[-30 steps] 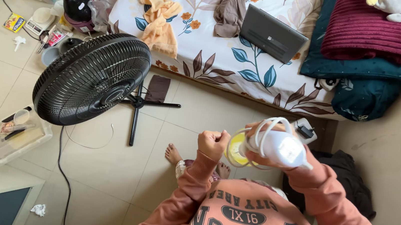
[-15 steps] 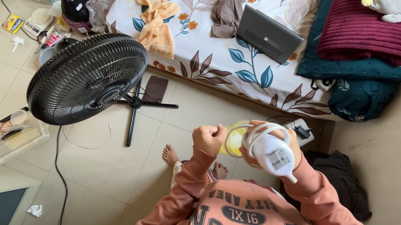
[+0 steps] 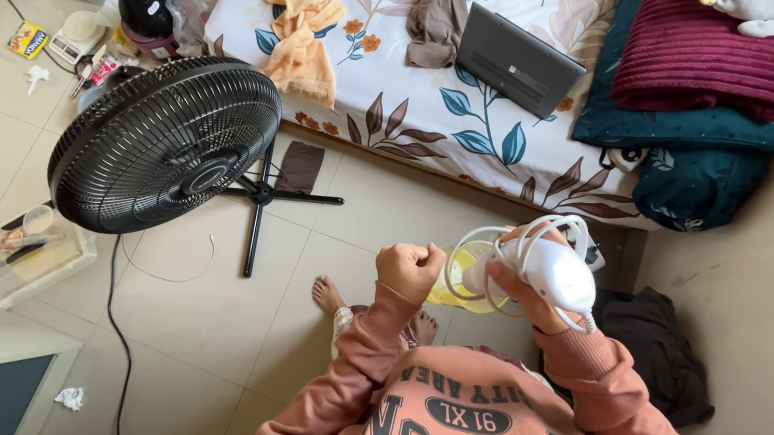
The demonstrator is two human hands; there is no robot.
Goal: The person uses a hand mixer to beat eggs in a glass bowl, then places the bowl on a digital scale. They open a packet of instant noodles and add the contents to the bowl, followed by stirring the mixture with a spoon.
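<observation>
Head view, right hand (image 3: 526, 297) gripping white appliance (image 3: 555, 274), angled lower-right

Salmon-pink sweatshirt (image 3: 479, 432), dark block lettering, ribbed cuffs, bare feet (image 3: 332, 295)

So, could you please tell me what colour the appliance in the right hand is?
White, with a white cord looped around the appliance; the head view shows it.

Materials and finishes, as seen

Appliance (image 3: 551, 273): glossy white plastic, smooth cord wrapped round it. Fan (image 3: 165, 146): black grille, slight sheen. Floor (image 3: 229, 326): smooth tile. Bedsheet (image 3: 402, 83): matt printed cloth.
</observation>
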